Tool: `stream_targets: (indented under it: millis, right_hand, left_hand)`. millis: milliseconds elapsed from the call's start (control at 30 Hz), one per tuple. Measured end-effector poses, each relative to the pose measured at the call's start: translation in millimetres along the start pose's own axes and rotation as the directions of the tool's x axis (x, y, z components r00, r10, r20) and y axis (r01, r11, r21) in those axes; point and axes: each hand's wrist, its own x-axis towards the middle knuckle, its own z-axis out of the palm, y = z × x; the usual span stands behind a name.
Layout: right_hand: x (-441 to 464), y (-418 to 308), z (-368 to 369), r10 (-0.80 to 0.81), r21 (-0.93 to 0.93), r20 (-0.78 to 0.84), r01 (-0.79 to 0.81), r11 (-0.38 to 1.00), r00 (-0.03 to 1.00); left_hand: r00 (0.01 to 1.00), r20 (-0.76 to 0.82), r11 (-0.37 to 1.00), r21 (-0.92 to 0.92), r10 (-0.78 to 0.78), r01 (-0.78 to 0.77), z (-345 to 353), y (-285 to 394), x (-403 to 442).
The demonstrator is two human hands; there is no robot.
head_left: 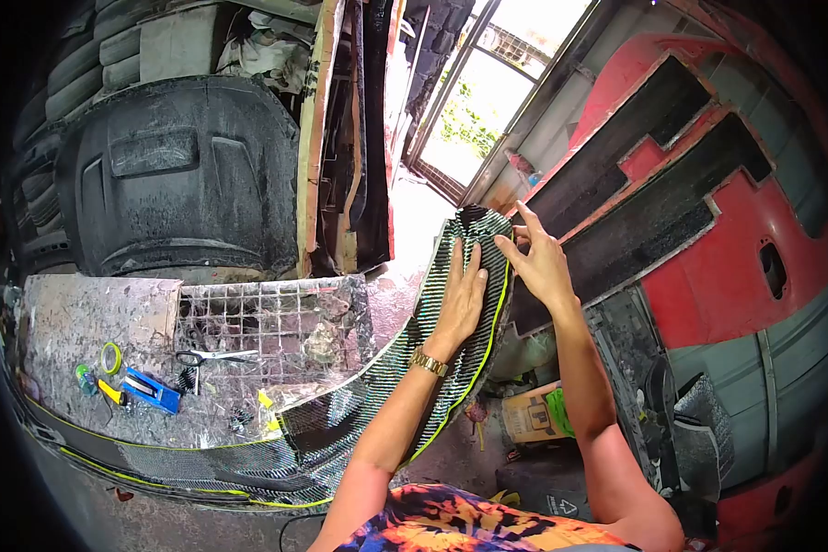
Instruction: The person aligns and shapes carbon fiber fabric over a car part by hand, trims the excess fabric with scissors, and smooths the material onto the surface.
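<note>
The yellow-green-lined, curved panel of black weave [391,373] sweeps from near left to the far middle. Scissors [213,356] lie on the worktop [64,317] at left. My left hand [460,299] rests flat on the weave, gripping nothing; my right hand [540,262], thumb and forefinger parted, is at its far right edge. Farther left stands a black car bonnet [175,198].

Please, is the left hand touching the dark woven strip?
Touching. The head view shows the left hand lying flat on the dark woven strip, without visible gap.
</note>
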Motion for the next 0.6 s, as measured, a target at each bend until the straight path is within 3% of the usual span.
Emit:
stream_targets:
  millis: [67,600]
  right_hand:
    - [0,4,4,-0.041,-0.076,-0.043,0.038,0.996,0.998]
    - [-3,1,6,-0.072,-0.117,-0.061,0.064,0.991,0.996]
  left_hand:
    - [1.000,-0.019,1.000,0.007,0.012,-0.012,0,0,1]
    - [0.993,-0.061,0.992,0.074,0.102,-0.098,6,-5,17]
